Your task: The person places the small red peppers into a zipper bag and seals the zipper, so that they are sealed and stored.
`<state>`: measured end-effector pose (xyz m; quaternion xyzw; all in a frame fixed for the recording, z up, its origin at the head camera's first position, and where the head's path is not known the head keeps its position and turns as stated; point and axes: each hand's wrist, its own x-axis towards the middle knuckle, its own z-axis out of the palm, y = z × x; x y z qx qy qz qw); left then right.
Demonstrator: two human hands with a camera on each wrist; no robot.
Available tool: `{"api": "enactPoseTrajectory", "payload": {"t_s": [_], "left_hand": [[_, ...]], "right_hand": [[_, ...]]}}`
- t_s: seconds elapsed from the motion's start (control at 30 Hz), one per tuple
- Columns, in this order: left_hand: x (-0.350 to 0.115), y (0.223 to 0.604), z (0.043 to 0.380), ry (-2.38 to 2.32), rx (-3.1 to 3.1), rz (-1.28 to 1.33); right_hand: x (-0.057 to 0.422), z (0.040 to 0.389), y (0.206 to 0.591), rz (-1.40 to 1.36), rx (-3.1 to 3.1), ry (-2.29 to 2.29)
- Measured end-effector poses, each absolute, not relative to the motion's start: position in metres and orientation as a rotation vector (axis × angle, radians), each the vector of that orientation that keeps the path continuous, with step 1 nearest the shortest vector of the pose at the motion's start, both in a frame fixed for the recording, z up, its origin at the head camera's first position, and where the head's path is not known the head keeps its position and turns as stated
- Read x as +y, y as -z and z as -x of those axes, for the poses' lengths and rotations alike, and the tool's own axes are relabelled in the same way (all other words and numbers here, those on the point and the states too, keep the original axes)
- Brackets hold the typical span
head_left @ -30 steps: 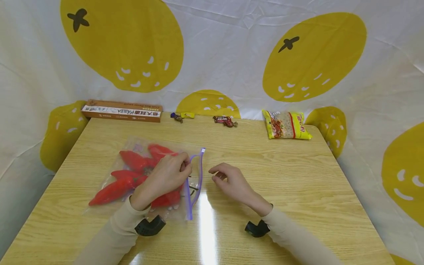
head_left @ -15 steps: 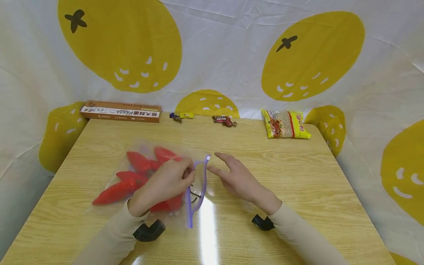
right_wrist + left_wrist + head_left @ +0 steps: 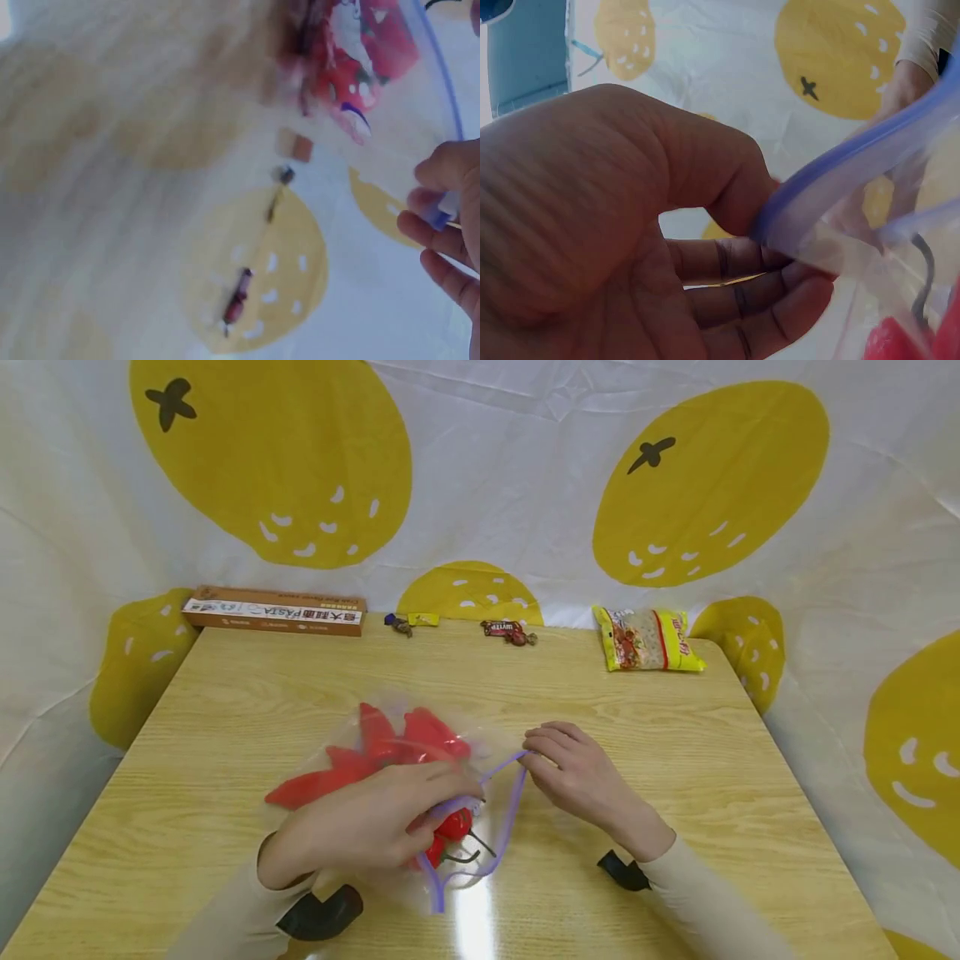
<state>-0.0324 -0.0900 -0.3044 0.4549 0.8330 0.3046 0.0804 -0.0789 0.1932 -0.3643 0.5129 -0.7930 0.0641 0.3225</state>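
A clear zip bag (image 3: 512,814) with a purple zip edge holds several large red peppers (image 3: 313,788), and its mouth gapes to the right. Dark curved stems (image 3: 483,843) show inside the opening. My left hand (image 3: 375,814) pinches one side of the mouth; in the left wrist view the purple edge (image 3: 840,154) runs out from between thumb and fingers. At the far corner of the mouth, my right hand (image 3: 585,781) pinches the zip end, where a small white tab (image 3: 448,204) shows between thumb and fingers in the right wrist view.
Along the back of the wooden table (image 3: 675,735) lie a long pasta box (image 3: 273,610), small wrapped candies (image 3: 411,622), more candies (image 3: 510,632) and a yellow food packet (image 3: 648,639). Behind them hangs a white cloth (image 3: 510,485) with yellow fruit prints.
My right hand has reached the bag's zip edge and pinches it after hovering apart. The bag and my left hand have shifted right and nearer, and the mouth has widened.
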Motion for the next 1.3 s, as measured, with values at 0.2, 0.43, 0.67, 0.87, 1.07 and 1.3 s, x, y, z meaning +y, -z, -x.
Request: {"api": "enactPoseTrajectory", "payload": {"t_s": [0.2, 0.43, 0.67, 0.87, 1.07, 1.3], "left_hand": [[-0.098, 0.298, 0.028, -0.97, 2.807, -1.485], [-0.114, 0.287, 0.024, -0.978, 2.932, -1.296], [-0.121, 0.282, 0.036, -1.182, 2.944, -1.445], [-0.121, 0.279, 0.048, -1.77, 3.051, -1.453], [-0.125, 0.281, 0.052, -2.431, 2.744, -1.178], [-0.13, 0.3, 0.076, -2.26, 2.814, -0.691]], "right_hand": [[0.212, 0.077, 0.33, -1.252, -2.009, -0.294], [0.229, 0.075, 0.3, -1.167, -2.033, -0.444], [0.236, 0.075, 0.275, -1.218, -2.068, -0.706], [0.235, 0.072, 0.25, -1.306, -2.032, -1.047], [0.237, 0.067, 0.245, -0.959, -1.961, -1.689], [0.235, 0.085, 0.269, -0.408, -2.26, -1.76]]}}
